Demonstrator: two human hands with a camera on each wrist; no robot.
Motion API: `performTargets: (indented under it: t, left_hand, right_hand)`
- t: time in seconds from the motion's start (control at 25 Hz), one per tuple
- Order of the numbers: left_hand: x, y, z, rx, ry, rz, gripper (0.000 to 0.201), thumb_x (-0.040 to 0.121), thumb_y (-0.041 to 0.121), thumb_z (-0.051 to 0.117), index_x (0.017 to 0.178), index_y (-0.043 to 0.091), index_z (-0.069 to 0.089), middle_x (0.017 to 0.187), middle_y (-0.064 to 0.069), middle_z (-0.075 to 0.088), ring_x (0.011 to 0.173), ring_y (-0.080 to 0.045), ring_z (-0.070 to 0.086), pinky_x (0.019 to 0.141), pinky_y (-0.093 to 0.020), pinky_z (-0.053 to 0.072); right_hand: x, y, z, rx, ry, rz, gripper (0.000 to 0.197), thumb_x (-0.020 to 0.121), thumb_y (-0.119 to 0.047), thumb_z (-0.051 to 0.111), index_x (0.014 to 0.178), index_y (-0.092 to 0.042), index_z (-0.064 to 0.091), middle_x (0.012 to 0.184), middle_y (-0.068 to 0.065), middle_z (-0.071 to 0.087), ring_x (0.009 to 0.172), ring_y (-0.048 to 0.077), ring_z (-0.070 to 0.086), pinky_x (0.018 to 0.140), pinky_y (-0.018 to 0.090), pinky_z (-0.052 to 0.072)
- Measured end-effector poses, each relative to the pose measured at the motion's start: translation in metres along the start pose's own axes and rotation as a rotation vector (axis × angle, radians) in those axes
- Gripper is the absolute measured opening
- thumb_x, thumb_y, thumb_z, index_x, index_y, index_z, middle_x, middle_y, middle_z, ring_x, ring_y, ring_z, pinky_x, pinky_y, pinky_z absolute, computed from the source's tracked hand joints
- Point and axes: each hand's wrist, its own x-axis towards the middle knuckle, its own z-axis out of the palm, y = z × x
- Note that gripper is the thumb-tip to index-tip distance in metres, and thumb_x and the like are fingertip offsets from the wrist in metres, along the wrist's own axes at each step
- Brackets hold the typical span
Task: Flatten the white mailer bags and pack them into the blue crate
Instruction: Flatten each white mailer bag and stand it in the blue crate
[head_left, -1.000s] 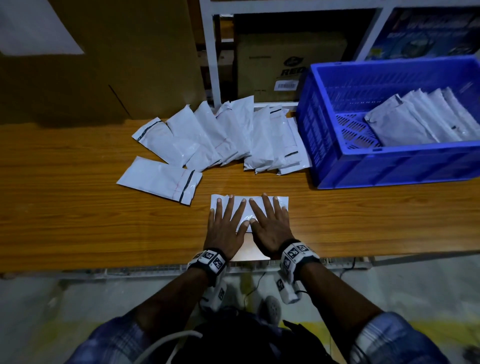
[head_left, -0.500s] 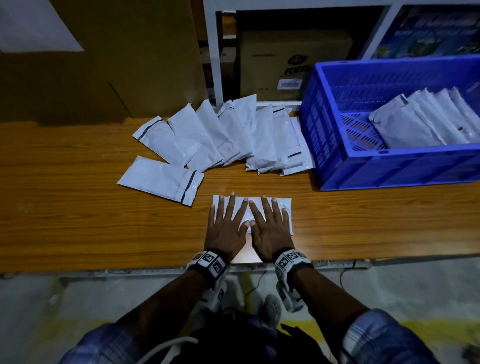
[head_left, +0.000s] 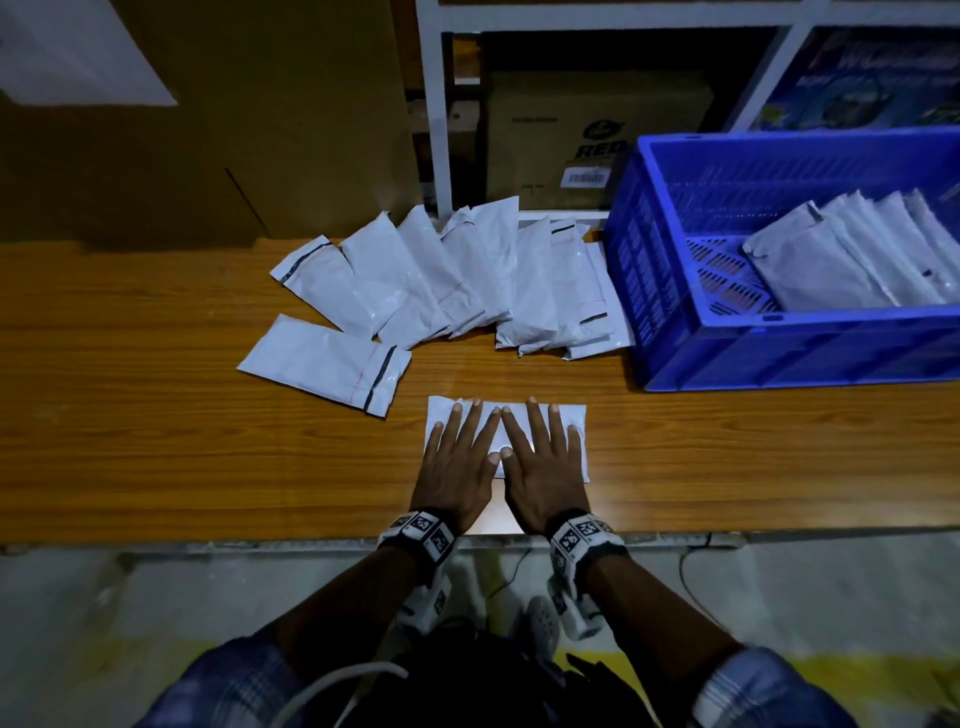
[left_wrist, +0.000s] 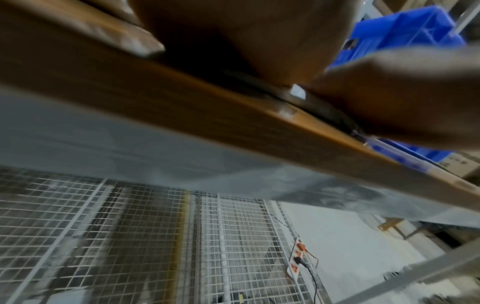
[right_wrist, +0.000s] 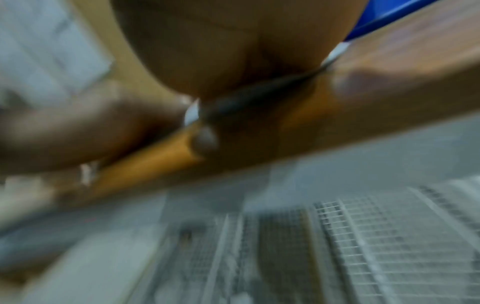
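Note:
A white mailer bag (head_left: 571, 415) lies flat on the wooden table (head_left: 156, 441) near its front edge. My left hand (head_left: 460, 452) and right hand (head_left: 543, 452) press on it side by side, palms down, fingers straight and spread. A row of several white mailer bags (head_left: 452, 275) overlaps at the table's back, and a single bag (head_left: 322, 361) lies apart to the left. The blue crate (head_left: 670, 291) stands at the right with several flat bags (head_left: 852, 260) leaning inside. In both wrist views only my palms and the table edge (left_wrist: 233, 115) show, blurred.
A white metal shelf frame (head_left: 434, 104) with a cardboard box (head_left: 587, 135) stands behind the table. A big brown carton (head_left: 234, 114) fills the back left. Under the table a wire mesh panel (left_wrist: 130, 236) and a power strip (left_wrist: 296, 259) show.
Both hands have slid slightly outward and toward me over the bag, still pressing it flat. The bag looks smoother and wider. Nothing else has moved.

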Motion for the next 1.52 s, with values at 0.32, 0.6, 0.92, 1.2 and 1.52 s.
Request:
performTargets:
  t: [0.32, 0.6, 0.92, 1.2, 1.52]
  left_hand:
    - [-0.014, -0.006, 0.006, 0.012, 0.042, -0.022, 0.06, 0.105, 0.049, 0.019, 0.16, 0.032, 0.0, 0.167, 0.006, -0.012, 0.152, -0.016, -0.017, 0.124, -0.042, -0.005]
    - [-0.014, -0.001, 0.001, -0.019, 0.01, -0.054, 0.063, 0.105, 0.049, 0.024, 0.159, 0.036, -0.005, 0.166, 0.007, -0.017, 0.153, -0.018, -0.016, 0.124, -0.05, 0.003]
    - [-0.011, 0.019, -0.048, -0.109, 0.124, -0.13, 0.083, 0.096, 0.043, 0.056, 0.158, 0.039, 0.0, 0.167, 0.01, -0.008, 0.149, -0.025, 0.011, 0.114, -0.05, 0.023]
    - [0.005, 0.024, -0.095, 0.179, 0.279, 0.039, 0.042, 0.077, 0.024, 0.075, 0.115, 0.026, 0.057, 0.158, -0.001, 0.034, 0.143, -0.026, 0.03, 0.111, -0.047, 0.029]
    - [-0.019, 0.018, -0.041, 0.0, 0.009, -0.014, 0.04, 0.068, 0.011, 0.07, 0.101, 0.022, 0.049, 0.162, -0.006, 0.028, 0.15, -0.024, 0.022, 0.119, -0.039, 0.025]
  right_hand:
    - [0.004, 0.005, -0.001, 0.022, -0.064, -0.028, 0.056, 0.103, -0.048, 0.014, 0.155, -0.041, -0.005, 0.161, -0.007, -0.023, 0.147, 0.016, -0.027, 0.12, 0.047, -0.011]
    - [0.034, 0.012, -0.052, -0.113, -0.274, -0.002, 0.088, 0.085, -0.049, 0.055, 0.156, -0.031, 0.007, 0.164, 0.002, 0.006, 0.15, 0.033, -0.007, 0.119, 0.055, 0.0]
    - [0.041, -0.003, -0.097, -0.296, -0.043, -0.143, 0.051, 0.074, -0.026, 0.076, 0.122, -0.021, 0.059, 0.12, 0.007, 0.053, 0.109, 0.033, 0.055, 0.091, 0.044, 0.043]
    - [0.019, -0.004, -0.103, -0.283, 0.154, -0.218, 0.032, 0.074, -0.023, 0.073, 0.104, -0.021, 0.063, 0.111, 0.005, 0.057, 0.097, 0.03, 0.057, 0.073, 0.038, 0.046]
    - [-0.012, 0.015, -0.026, -0.057, -0.242, -0.029, 0.091, 0.082, -0.053, 0.049, 0.155, -0.037, -0.003, 0.164, 0.002, -0.014, 0.15, 0.031, -0.013, 0.121, 0.052, 0.002]
